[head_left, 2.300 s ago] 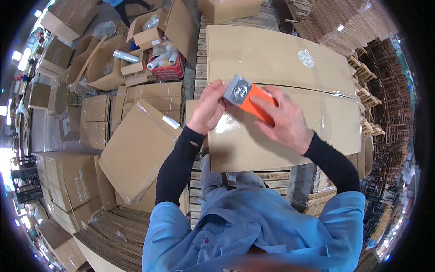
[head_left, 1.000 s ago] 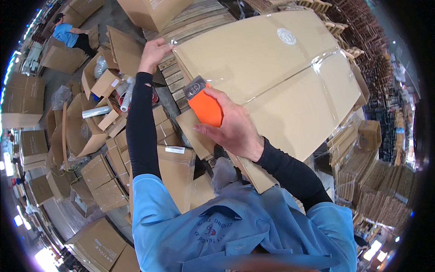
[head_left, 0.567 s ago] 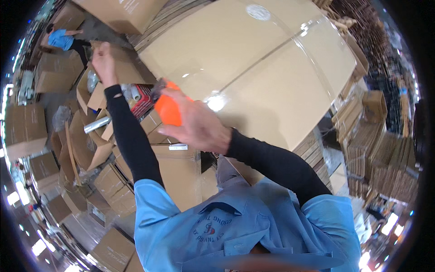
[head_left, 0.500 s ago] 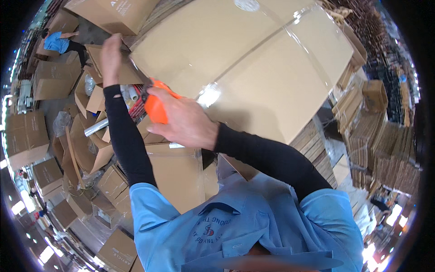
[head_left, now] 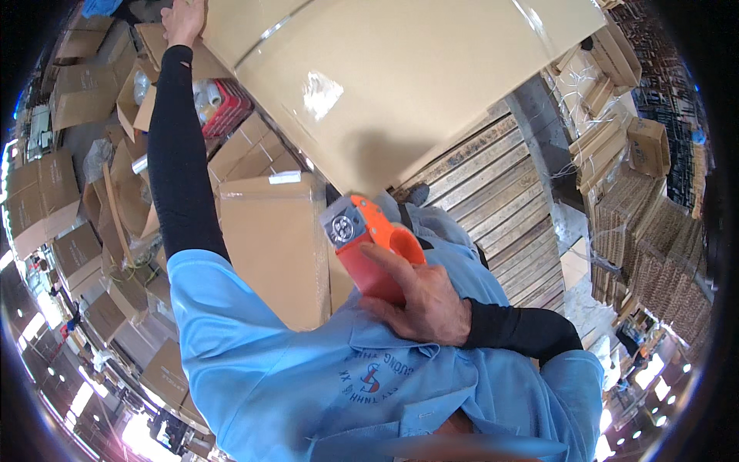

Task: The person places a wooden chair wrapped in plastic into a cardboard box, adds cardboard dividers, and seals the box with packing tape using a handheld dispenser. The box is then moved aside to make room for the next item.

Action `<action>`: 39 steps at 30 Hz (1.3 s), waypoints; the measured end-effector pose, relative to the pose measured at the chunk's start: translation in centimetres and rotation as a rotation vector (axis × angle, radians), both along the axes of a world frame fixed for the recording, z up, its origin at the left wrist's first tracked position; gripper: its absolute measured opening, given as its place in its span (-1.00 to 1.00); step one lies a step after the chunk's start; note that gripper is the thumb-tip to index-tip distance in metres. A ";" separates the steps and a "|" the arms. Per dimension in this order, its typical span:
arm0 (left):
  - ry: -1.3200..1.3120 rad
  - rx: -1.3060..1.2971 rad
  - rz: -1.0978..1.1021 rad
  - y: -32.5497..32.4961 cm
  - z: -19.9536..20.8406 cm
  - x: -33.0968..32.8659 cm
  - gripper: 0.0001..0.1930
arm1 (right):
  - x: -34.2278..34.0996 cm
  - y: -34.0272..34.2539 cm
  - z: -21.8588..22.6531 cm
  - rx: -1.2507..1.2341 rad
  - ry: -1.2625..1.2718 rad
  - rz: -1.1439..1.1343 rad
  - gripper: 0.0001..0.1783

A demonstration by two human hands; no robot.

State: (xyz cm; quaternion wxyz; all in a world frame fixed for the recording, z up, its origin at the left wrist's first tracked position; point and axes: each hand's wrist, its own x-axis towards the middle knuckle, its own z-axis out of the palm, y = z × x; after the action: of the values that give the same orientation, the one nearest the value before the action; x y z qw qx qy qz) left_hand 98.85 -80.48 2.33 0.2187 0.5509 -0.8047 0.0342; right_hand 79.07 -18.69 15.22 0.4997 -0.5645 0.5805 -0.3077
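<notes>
A tape dispenser (head_left: pixel 366 254) with an orange handle and red body is in my right hand (head_left: pixel 423 304), held close in front of my chest. My fingers wrap its body, and its metal-and-clear head points up and left. In front of me lies a large tan cardboard box (head_left: pixel 431 85), with strips of clear tape (head_left: pixel 281 25) shining across its top. My left arm stretches far forward. At the box's left edge, near the top of the view, my left hand (head_left: pixel 183 21) touches the cardboard with fingers extended, their tips partly hidden.
Slatted wooden boards (head_left: pixel 493 200) lie below the box's right side. To my left are a closed carton (head_left: pixel 273 246), a red crate (head_left: pixel 229 112) holding rolls, and several open cartons. Stacked flat cardboard (head_left: pixel 616 223) stands on the right.
My right hand has drawn the tape dispenser back from the box's left edge to my chest. My left hand has reached farther forward, and the box sits higher in view.
</notes>
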 end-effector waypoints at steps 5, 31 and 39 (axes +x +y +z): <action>0.248 0.093 0.065 9.8 -1.3 -1.3 -0.30 | -0.3 2.6 -1.3 0.000 0.021 0.024 -0.17; 0.916 -0.289 -0.348 46.0 -3.7 -11.0 -0.22 | -10.3 -12.4 -8.7 0.656 0.630 0.803 -0.61; 1.080 -0.013 -0.420 49.2 -4.3 -9.6 0.04 | -24.3 -10.1 -4.9 0.048 -1.299 0.277 -0.28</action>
State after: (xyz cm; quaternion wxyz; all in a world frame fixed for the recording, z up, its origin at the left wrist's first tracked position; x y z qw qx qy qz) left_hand 89.23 -31.33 -2.00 0.6039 0.3175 -0.6707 -0.2910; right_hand 54.77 -28.74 10.34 0.7954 -0.3225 0.0901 -0.5052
